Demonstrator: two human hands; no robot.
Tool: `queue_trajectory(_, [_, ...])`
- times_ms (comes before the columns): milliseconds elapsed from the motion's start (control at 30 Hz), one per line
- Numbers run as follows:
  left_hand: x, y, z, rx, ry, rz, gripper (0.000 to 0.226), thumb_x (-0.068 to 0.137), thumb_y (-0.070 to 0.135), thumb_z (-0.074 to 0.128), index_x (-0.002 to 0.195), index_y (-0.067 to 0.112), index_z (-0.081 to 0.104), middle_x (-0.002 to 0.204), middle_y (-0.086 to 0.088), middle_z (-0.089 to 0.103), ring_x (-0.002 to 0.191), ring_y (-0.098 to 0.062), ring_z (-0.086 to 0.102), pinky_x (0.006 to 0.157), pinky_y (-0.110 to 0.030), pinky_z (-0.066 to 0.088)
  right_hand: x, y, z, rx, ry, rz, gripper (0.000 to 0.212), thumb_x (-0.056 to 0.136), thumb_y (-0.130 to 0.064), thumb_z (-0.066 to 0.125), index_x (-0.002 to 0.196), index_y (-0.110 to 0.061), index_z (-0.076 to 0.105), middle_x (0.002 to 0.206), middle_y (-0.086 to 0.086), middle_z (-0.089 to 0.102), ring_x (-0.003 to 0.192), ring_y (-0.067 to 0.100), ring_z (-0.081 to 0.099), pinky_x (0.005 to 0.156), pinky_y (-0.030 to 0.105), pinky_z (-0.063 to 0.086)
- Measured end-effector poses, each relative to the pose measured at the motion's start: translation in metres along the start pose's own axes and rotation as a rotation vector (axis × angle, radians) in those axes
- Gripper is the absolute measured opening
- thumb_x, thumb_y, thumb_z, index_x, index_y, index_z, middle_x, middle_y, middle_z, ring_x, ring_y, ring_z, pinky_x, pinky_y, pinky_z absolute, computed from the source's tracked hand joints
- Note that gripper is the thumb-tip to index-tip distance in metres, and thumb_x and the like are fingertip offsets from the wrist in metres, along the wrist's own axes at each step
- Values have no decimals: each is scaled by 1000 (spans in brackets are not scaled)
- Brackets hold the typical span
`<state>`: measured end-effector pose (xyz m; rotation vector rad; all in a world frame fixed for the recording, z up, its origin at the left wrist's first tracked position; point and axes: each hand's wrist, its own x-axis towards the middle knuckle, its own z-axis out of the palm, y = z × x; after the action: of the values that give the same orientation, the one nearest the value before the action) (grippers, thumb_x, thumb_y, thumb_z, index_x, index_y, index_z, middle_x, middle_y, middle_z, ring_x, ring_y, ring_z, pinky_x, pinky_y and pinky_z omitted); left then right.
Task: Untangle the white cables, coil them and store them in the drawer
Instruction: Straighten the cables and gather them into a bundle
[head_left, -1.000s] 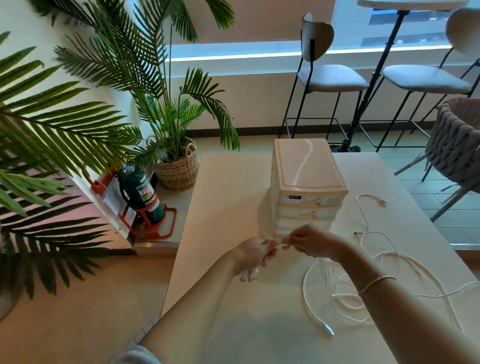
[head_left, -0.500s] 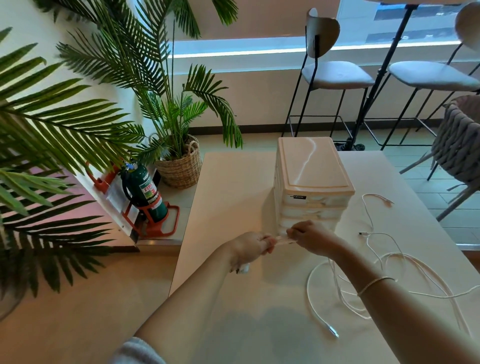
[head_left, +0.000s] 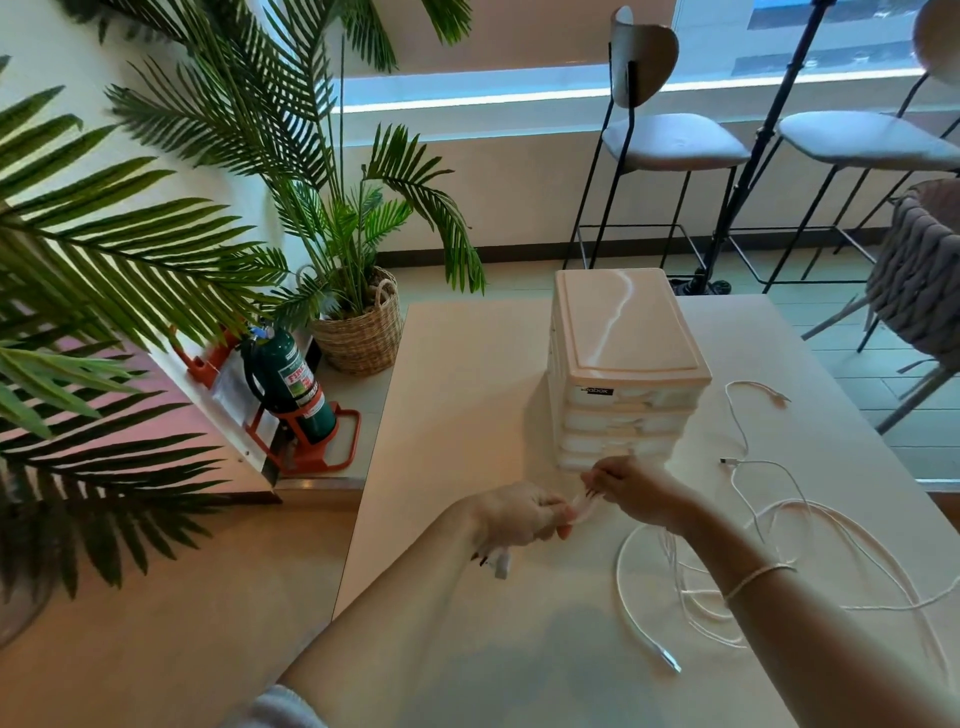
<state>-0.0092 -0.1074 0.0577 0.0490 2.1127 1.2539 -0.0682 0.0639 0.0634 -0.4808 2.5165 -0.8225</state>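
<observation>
The left hand (head_left: 519, 519) grips a coiled cable (head_left: 584, 506); the right hand (head_left: 631, 486) pinches its strand. Loose white cables (head_left: 779, 545) sprawl toward the table's (head_left: 467, 395) right edge.

The left hand (head_left: 519, 517) hides most of the coil it grips. The white cables (head_left: 810, 561) run off the picture's right edge, and blur masks the strands between both hands.
</observation>
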Motion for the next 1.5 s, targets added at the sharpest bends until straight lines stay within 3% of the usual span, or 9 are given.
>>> queue_trajectory(133, [2, -12, -17, 122, 206, 6, 28, 98, 27, 41, 73, 23, 53, 66, 4, 43, 58, -11, 36, 57, -25, 32, -5, -8, 7, 79, -129, 24, 37, 95, -26, 47, 59, -26, 56, 58, -5, 44, 53, 7, 38, 51, 20, 30])
queue_trajectory(267, [5, -21, -21, 102, 186, -23, 19, 98, 21, 43, 85, 15, 54, 63, 4, 45, 55, -8, 37, 58, -25, 30, -8, -12, 8, 82, -280, 46, 38, 97, -31, 42, 63, -26, 59, 57, -6, 42, 52, 7, 35, 47, 14, 27])
queue_trajectory(500, [2, -24, -14, 313, 97, -110, 29, 99, 22, 37, 109, 10, 62, 69, 3, 52, 64, -12, 44, 60, -21, 33, -6, -2, 22, -124, -197, 3, 34, 96, -27, 45, 65, -25, 59, 63, -7, 48, 61, 9, 44, 54, 16, 32])
queue_trajectory(567, [0, -23, -15, 433, 79, -142, 31, 99, 19, 35, 113, 10, 61, 94, -9, 64, 85, -21, 53, 71, -26, 39, -6, -1, 29, -197, -200, 9, 30, 97, -27, 42, 75, -21, 62, 75, -2, 53, 75, 13, 47, 64, 24, 34])
queue_trajectory(667, [-3, -31, -13, 518, 68, -202, 34, 99, 16, 30, 116, 12, 59, 121, -15, 57, 111, -30, 52, 82, -25, 38, -8, 3, 34, -236, -195, 26, 31, 97, -24, 39, 73, -21, 58, 89, 5, 57, 85, 18, 48, 71, 25, 31])
queue_trajectory(867, [-4, -62, -18, 553, 15, -252, 30, 95, 11, 32, 113, 14, 56, 112, -12, 60, 88, -22, 48, 78, -27, 40, -7, 3, 56, -298, -165, 41, 33, 99, -19, 35, 88, -13, 66, 111, 14, 64, 103, 28, 55, 69, 26, 28])
queue_trajectory(1067, [-8, -88, -25, 773, 29, -285, 33, 90, 9, 31, 113, 22, 50, 118, -10, 54, 105, -31, 51, 83, -34, 40, 0, 0, 82, -220, -133, 73, 30, 97, -21, 39, 100, -7, 65, 107, 10, 66, 101, 28, 57, 75, 28, 38])
queue_trajectory(1300, [-3, -118, -16, 1205, 170, -146, 34, 92, 6, 35, 124, 7, 48, 128, -14, 47, 119, -30, 39, 96, -38, 32, 4, -3, 110, -331, -60, 110, 31, 98, -29, 36, 104, -13, 62, 109, 12, 64, 99, 30, 59, 64, 28, 34])
queue_trajectory(1500, [2, -102, 11, 877, 177, -75, 31, 98, 22, 35, 123, 10, 48, 128, -13, 50, 121, -30, 42, 95, -36, 31, 0, -1, 120, -344, -22, 112, 32, 98, -30, 36, 105, -12, 61, 108, 14, 64, 96, 31, 59, 63, 27, 32])
